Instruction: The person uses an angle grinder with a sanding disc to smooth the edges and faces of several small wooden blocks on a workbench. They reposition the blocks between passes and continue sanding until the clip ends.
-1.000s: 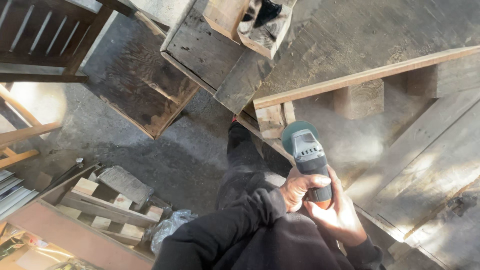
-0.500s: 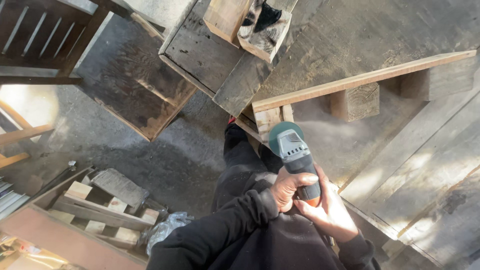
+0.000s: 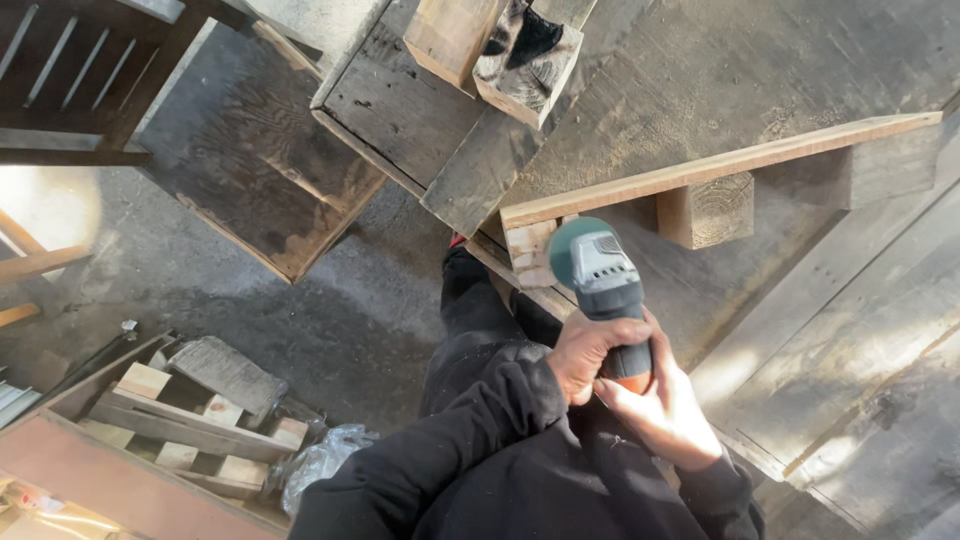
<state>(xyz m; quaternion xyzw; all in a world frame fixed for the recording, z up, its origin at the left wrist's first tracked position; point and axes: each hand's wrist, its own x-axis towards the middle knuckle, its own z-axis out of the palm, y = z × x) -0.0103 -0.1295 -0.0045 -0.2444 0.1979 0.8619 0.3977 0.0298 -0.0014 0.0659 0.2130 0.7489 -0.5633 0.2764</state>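
Head view. Left hand (image 3: 590,352): closed around the body of the power tool (image 3: 603,285), fingers wrapped over its top. Right hand (image 3: 662,408): cupped against the tool's rear from below, fingers closed on the orange end of the handle. Both sleeves black.

Power tool: grey and green, hand-held, with a round green head; held in front of the person, its head just above the near end of the thin wooden strip (image 3: 720,165) and the pale block (image 3: 530,250) beneath that end. Contact between head and wood could not be told.

Wooden strip: light-coloured, resting on edge across blocks, a second block (image 3: 705,210) under its middle, all on a weathered pallet (image 3: 700,80).

Progress, as judged: the strip's face looked fresh and pale, the boards around it grey and rough; no working marks could be made out.

Also present: a charred block (image 3: 525,55) above; broken pallet pieces (image 3: 190,420) on the concrete at lower left.
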